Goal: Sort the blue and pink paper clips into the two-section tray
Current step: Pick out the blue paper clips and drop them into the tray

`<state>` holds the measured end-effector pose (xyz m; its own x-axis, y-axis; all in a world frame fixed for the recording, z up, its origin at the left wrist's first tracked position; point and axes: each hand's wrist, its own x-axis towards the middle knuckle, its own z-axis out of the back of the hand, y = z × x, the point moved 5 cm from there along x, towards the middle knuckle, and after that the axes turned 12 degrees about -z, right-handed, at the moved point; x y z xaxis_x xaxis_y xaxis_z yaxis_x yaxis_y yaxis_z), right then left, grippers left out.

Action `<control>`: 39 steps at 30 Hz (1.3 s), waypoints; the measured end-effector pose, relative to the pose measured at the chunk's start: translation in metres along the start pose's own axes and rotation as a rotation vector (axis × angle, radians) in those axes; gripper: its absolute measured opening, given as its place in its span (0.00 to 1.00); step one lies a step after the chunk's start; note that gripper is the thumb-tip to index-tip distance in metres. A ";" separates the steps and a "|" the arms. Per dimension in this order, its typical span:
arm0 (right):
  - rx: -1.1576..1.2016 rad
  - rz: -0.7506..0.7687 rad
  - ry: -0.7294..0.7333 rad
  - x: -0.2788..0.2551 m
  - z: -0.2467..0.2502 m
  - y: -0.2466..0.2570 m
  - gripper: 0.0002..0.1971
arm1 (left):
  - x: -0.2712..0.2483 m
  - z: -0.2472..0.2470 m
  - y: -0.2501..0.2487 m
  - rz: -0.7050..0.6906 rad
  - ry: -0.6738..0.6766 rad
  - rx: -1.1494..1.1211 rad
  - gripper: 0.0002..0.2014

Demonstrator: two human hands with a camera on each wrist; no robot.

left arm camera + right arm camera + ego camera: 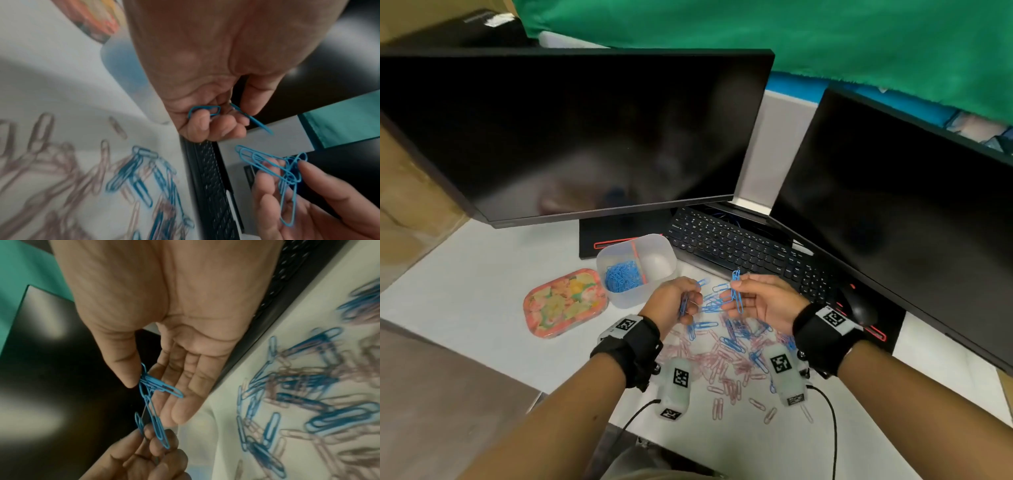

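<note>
A clear two-section tray stands on the white desk; its left section holds blue clips, its right section looks empty. My left hand is curled round a few blue clips. My right hand pinches a tangled bunch of blue clips between thumb and fingers, palm up, the other fingers straight. In the right wrist view the bunch hangs down toward the left hand's fingers. A mixed heap of pink and blue clips lies on the desk under both hands.
A floral lid lies left of the tray. A black keyboard and a mouse sit behind the hands, with two dark monitors above. The desk's front edge is near my forearms.
</note>
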<state>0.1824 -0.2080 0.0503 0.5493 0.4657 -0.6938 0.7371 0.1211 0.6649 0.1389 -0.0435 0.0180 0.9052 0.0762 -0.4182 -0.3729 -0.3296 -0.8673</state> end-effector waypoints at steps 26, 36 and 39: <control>-0.582 0.023 -0.242 0.100 -0.139 0.070 0.12 | 0.021 0.134 -0.100 -0.087 -0.440 0.489 0.15; -0.793 -0.008 -0.484 0.043 -0.005 0.014 0.08 | 0.014 0.055 -0.042 -0.202 -0.067 0.811 0.11; -0.959 -0.003 -0.547 0.032 0.021 -0.010 0.09 | 0.016 0.023 -0.017 -0.251 0.087 1.039 0.11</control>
<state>0.2010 -0.2131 0.0161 0.8223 0.0425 -0.5674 0.2574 0.8615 0.4376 0.1553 -0.0155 0.0196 0.9761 -0.0509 -0.2113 -0.1278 0.6519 -0.7475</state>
